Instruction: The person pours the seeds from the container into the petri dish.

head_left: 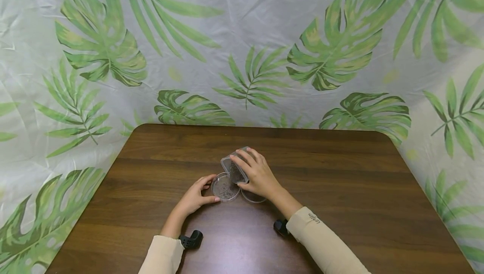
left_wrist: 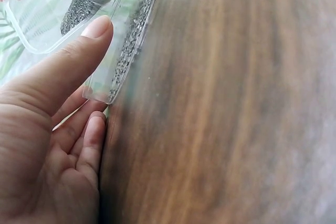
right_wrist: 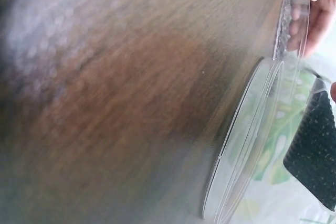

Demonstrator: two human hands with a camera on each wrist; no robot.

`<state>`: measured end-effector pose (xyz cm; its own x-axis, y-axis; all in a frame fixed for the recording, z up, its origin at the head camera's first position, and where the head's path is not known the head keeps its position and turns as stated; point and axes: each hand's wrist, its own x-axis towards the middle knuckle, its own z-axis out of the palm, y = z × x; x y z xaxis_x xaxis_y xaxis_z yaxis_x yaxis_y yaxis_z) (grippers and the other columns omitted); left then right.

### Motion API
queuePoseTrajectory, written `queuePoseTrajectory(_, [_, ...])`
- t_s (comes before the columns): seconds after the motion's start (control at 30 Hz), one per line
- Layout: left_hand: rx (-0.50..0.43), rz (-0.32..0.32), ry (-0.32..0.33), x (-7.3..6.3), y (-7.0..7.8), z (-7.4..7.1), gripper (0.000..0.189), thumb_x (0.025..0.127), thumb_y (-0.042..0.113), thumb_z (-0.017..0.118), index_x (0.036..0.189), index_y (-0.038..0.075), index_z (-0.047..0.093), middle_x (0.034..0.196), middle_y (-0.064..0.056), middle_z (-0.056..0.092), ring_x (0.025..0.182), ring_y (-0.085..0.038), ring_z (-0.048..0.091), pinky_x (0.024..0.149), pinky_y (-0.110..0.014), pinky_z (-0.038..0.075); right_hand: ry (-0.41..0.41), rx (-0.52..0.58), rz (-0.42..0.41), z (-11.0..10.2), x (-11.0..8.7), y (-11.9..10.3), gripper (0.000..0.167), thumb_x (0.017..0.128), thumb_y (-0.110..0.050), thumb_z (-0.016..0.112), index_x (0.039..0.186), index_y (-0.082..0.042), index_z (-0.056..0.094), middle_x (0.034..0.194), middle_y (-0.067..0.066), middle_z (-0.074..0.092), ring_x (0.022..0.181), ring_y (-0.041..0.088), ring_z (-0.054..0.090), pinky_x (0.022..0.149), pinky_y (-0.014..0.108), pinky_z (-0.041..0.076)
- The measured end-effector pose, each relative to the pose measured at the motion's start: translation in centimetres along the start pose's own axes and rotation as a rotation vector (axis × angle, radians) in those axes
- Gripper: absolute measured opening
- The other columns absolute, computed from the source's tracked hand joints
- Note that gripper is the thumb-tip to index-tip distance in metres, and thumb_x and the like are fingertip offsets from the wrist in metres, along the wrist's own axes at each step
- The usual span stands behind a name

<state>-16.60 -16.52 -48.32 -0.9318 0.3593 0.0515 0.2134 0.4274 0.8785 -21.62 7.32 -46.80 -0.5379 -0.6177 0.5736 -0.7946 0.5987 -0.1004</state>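
Note:
A round clear petri dish [head_left: 223, 191] stands on the table with a layer of dark grey granules over its bottom. My left hand [head_left: 192, 199] holds its left side, thumb at the near rim and fingers at the far side. My right hand [head_left: 261, 177] grips a clear plastic container [head_left: 226, 164] and keeps it tilted just above the dish. Dark granules [left_wrist: 80, 4] are heaped at the container's lowered side in the left wrist view. Under my right hand lies a second clear round dish or lid [right_wrist: 239, 145], touching or nearly touching the first.
The brown wooden table [head_left: 159, 152] has rounded far corners. Behind it hangs a pale cloth [head_left: 261, 22] printed with green leaves. A black wrist strap piece [head_left: 192, 239] sits at the left wrist, and another black piece [head_left: 280, 227] at the right one.

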Motion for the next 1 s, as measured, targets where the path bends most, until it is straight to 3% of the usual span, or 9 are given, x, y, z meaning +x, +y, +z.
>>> queuePoseTrajectory(1.0, [0.016, 0.019, 0.012, 0.03, -0.09, 0.13, 0.068, 0.072, 0.003, 0.074, 0.13, -0.008, 0.04, 0.124, -0.024, 0.045, 0.11, -0.036, 0.044, 0.093, -0.048, 0.037, 0.023, -0.018, 0.0, 0.3, -0.16, 0.23, 0.096, 0.057, -0.033, 0.084, 0.137, -0.017, 0.034, 0.135, 0.01, 0.035, 0.123, 0.037, 0.028, 0.096, 0.052, 0.031])
